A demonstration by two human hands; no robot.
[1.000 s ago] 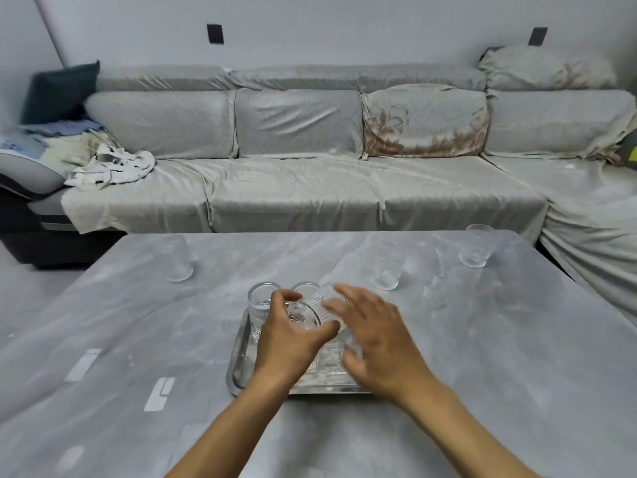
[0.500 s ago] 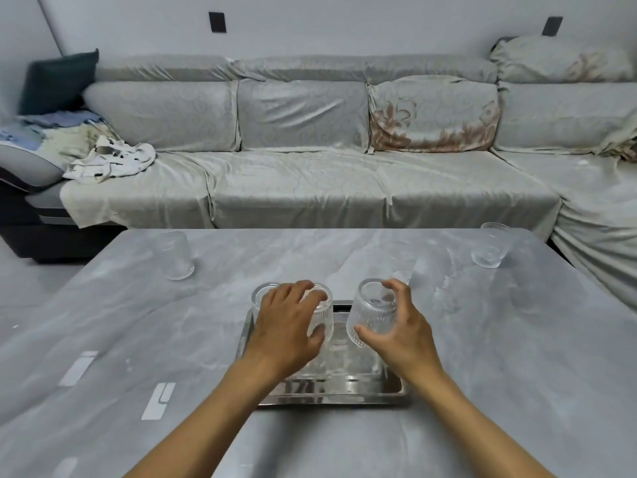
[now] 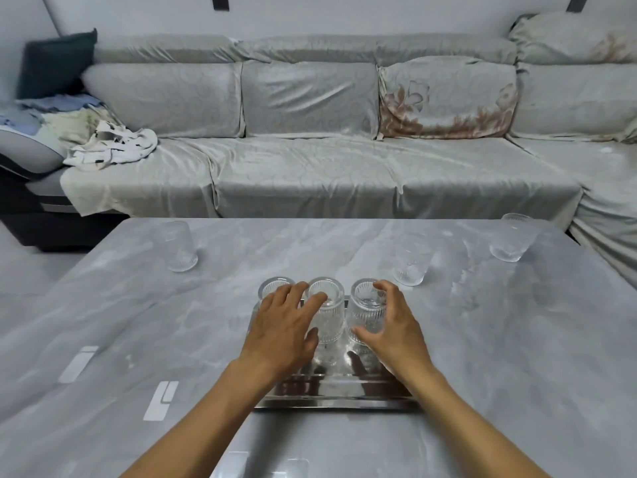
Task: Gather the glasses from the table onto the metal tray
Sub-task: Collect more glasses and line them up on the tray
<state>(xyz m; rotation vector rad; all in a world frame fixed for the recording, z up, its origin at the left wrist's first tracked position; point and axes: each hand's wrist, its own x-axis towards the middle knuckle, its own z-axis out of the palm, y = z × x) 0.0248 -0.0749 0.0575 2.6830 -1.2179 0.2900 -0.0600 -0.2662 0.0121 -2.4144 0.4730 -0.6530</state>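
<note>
Head view: three ribbed clear glasses (image 3: 367, 310) on mirror-bright metal tray (image 3: 339, 396).

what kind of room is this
Most likely a home living room. A long sectional sofa under grey covers fills the back, a low marble-look coffee table stands before it, and loose clothes lie on the sofa's left end.
</note>
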